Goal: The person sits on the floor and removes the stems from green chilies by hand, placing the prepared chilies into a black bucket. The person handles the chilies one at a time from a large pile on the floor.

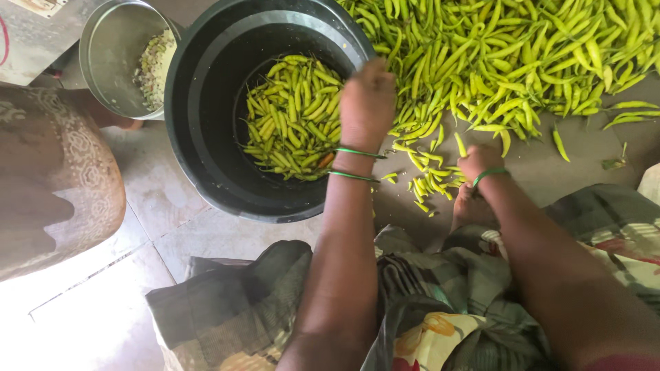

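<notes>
Where the black tub stands on the tiled floor, a heap of trimmed green chillies filling its bottom. Over the tub's right rim, the left hand, seen from the back with fingers curled downward; grip hidden from above, so open or closed cannot be told. Two thin green bangles on that wrist, just at the tub's right edge.

To the right of the tub and nearer the body, the right hand, knuckles up and fingers folded under, resting by a small scatter of chillies on the floor; whether anything sits in the fist cannot be told. One green bangle on that wrist.

Beyond the tub's right side, spreading to the far right edge, a large loose pile of green chillies on the floor, touching the small scatter near the right hand. A few strays lying apart to the right of the pile.

Left of the tub and touching its rim, a steel bowl holding pale stems and scraps. Further left, another person's patterned brown garment. Below the tub, checked cloth across the lap.
</notes>
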